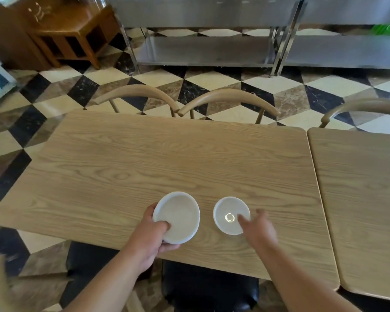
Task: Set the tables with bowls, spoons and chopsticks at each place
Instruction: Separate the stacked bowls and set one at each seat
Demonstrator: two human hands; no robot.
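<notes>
2 plain white round ceramic bowls near the front edge of the light wood-grain tabletop [167,158], side by side, apart. Left white bowl [178,216]: larger-looking, tilted, gripped at its near rim by the left hand [148,238]. Right white bowl [229,213]: upright, empty, glossy, flat on the tabletop.

A restaurant dining room: wooden tables [167,158], curved-back chairs [230,97], steel prep counters [207,50], chequered floor [212,79].
</notes>
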